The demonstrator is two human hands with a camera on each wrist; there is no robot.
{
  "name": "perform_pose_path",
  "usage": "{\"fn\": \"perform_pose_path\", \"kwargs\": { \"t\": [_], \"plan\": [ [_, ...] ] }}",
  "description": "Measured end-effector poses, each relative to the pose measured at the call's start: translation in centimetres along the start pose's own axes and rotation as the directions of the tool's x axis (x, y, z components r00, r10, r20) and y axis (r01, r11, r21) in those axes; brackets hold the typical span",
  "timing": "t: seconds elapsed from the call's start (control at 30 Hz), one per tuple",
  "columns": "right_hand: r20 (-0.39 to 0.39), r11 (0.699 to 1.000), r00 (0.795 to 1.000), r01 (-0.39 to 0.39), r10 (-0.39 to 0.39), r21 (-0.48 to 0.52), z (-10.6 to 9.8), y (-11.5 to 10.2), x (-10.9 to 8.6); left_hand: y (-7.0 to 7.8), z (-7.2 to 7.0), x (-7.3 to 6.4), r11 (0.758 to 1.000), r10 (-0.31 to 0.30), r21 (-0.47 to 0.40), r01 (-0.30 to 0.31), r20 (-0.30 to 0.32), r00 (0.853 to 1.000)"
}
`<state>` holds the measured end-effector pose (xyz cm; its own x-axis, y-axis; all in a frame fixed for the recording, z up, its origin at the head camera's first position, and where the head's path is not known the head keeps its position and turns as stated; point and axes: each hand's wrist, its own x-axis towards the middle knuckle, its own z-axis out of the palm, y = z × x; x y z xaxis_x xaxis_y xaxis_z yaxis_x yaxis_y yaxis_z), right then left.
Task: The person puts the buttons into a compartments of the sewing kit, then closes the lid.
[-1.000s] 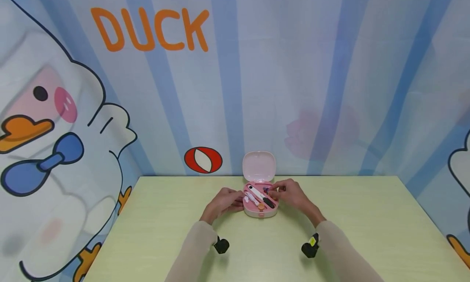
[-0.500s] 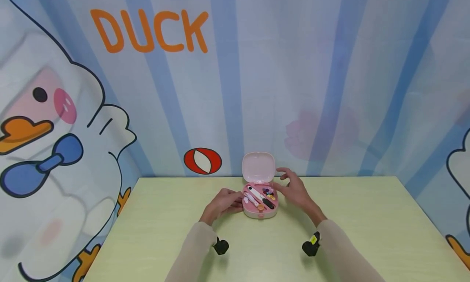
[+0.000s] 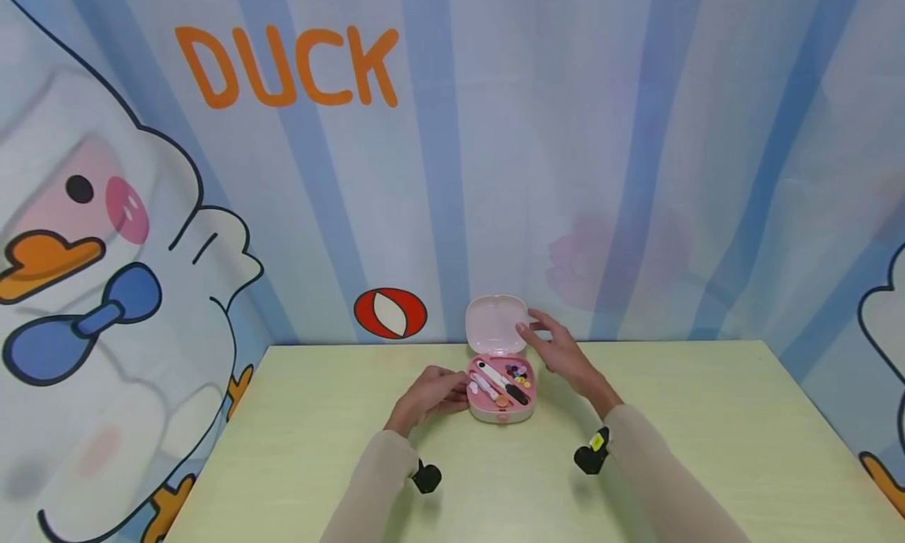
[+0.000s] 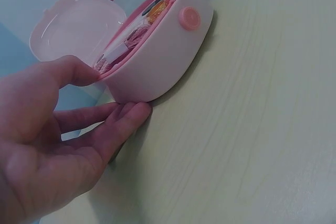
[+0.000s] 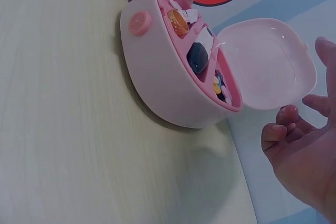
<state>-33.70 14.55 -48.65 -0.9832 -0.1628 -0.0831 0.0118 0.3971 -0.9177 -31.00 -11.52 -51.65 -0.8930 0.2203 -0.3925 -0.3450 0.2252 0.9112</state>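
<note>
A small pink-and-white sewing box (image 3: 503, 414) stands on the table with its pale pink lid (image 3: 491, 329) raised at the back. My left hand (image 3: 427, 395) grips its left side, the thumb (image 4: 79, 72) at the rim and the fingers low on the wall. Beside the lid's right edge is my right hand (image 3: 562, 356), fingers apart and slightly bent, holding nothing. Inside the box lie a white tool with a black end (image 5: 198, 57), an orange round piece (image 5: 177, 23), small colored buttons (image 3: 522, 376) and pinkish thread (image 4: 135, 36). A round pink clasp (image 5: 139, 23) sits on the front.
The pale yellow-green table (image 3: 339, 449) ends right behind the box at a striped blue backdrop (image 3: 488, 134) with cartoon prints. A black wrist camera (image 3: 426, 477) hangs at the left sleeve, and another black camera (image 3: 590, 458) at the right.
My right hand has left the button compartment, opened its fingers and moved up to the lid's right edge, uncovering the buttons. The left hand stays at the box's side.
</note>
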Motion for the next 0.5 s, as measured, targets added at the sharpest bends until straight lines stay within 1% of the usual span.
{"fn": "perform_pose_path", "kwargs": {
  "t": [0.1,0.23,0.33,0.5],
  "plan": [
    [0.006,0.999,1.0,-0.017,0.017,0.033,-0.2,-0.1,-0.2,-0.1,0.1,0.0,1.0,0.0,-0.006,0.0,0.004,1.0],
    [0.016,0.997,1.0,-0.01,0.008,0.082,-0.6,0.1,-0.3,-0.1,0.1,0.0,1.0,0.007,-0.013,-0.006,0.011,1.0],
    [0.024,0.993,1.0,0.012,-0.015,0.12,-0.9,0.4,-0.3,-0.1,0.1,0.1,1.0,0.011,-0.014,-0.011,0.011,1.0],
    [0.008,0.987,0.999,0.048,-0.05,0.154,-1.0,0.9,-0.6,-0.1,0.0,0.1,1.0,0.007,-0.007,-0.007,0.004,1.0]
  ]
}}
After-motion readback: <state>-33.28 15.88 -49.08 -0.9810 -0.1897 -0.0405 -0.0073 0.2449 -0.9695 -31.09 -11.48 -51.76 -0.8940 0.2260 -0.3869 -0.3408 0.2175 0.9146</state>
